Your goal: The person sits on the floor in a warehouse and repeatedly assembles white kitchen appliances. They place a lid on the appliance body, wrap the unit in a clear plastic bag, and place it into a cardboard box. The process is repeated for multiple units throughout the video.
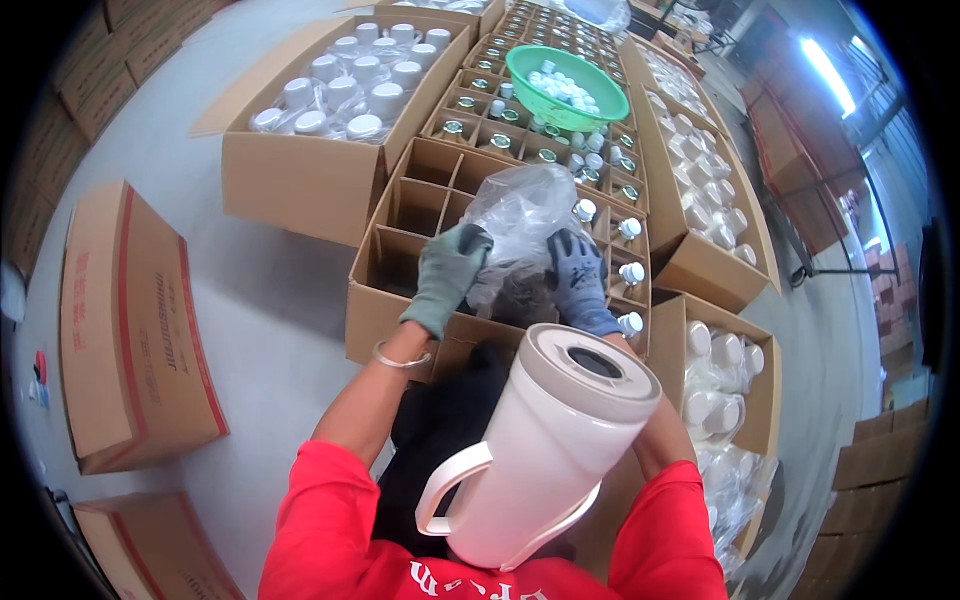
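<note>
Clear plastic bag [520, 215] gripped between left hand [448, 275] and right hand [577, 278], over divided carton [410, 200].

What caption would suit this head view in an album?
Two gloved hands, left and right, grip a clear plastic bag over a divided cardboard box.

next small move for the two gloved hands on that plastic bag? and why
Probably lower the clear plastic bag into an open cell of the divided carton. The left hand and right hand both grip it from either side, above the divider grid. The cells under and left of the bag look empty, while those to the right already hold capped bottles. What is inside the bag cannot be made out.
</note>
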Tool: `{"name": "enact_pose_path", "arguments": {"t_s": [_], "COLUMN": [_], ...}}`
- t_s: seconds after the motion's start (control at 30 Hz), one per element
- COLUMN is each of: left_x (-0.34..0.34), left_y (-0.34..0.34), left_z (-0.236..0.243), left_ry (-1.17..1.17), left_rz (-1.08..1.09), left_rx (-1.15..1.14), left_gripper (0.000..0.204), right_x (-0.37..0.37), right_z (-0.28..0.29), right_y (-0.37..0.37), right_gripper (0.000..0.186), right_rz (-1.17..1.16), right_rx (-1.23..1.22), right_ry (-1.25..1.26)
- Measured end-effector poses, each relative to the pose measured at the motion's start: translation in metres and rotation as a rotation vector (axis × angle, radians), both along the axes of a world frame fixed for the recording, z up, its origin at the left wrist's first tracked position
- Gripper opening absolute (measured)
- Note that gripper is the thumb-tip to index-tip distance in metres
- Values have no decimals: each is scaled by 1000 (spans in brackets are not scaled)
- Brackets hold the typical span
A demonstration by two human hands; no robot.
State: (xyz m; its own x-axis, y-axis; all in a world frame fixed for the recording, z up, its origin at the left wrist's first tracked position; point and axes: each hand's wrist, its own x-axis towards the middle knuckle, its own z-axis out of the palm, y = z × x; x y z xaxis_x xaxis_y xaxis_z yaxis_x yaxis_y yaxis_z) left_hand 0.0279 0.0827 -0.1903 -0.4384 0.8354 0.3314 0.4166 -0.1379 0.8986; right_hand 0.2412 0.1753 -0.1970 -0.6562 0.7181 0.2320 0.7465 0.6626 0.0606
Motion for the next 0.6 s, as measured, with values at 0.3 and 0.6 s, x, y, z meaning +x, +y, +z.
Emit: {"name": "enact_pose_path", "arguments": {"t_s": [0.3, 0.6], "left_x": [30, 2], "left_y": [-219, -118], "left_z": [121, 46], "left_ry": [-530, -867], "left_rz": [-224, -582], "left_rx": [220, -53], "left_gripper": [28, 45], "right_x": [138, 86], "right_z": [84, 73], "right_y": [-181, -118], "right_gripper": [21, 60], "right_rz": [-81, 230], "right_rx": [111, -944], "right_ry": [730, 1420]}}
